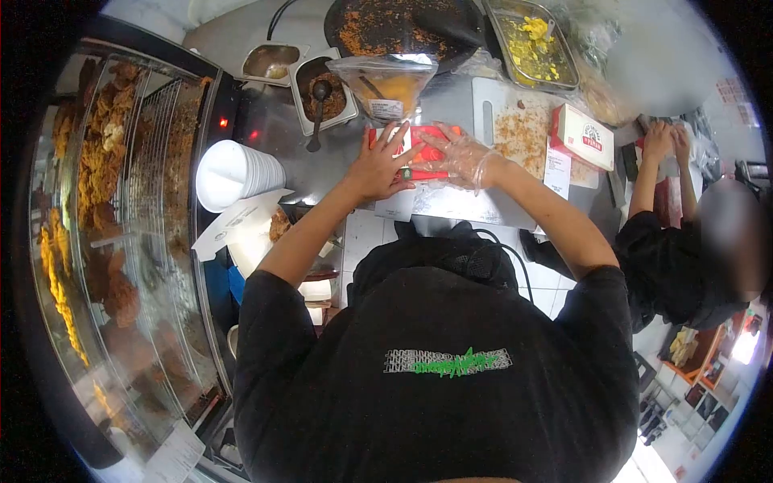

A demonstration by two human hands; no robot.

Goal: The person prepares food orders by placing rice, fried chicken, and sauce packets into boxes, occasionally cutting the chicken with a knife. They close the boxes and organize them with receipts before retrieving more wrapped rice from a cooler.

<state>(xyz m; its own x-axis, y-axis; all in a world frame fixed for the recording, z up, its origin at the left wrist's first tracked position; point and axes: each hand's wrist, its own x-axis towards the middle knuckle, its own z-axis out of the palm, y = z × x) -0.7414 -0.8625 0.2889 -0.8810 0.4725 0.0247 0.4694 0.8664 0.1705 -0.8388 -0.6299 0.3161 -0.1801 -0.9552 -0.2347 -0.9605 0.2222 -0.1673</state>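
A flat red carton [431, 151] with white parts lies at the counter's front edge, between my two hands. My left hand [380, 165] is bare and grips the left end of the carton, fingers over its top and thumb near its lower edge. Over the right end rests my right hand [467, 161] in a clear plastic glove, fingers bent onto the carton. Just behind it stands a clear zip bag [386, 84] with orange contents and a label. A white slip [557, 171] of printed paper lies right of my gloved hand.
Left are stacked white tubs [237, 175] and a glass cabinet [137, 241] of fried food. Behind are a pan with a black ladle [320, 109], a dark round tray [403, 28] and a yellow-stained tray [535, 44]. A closed box [581, 137] sits right, near a co-worker [668, 233].
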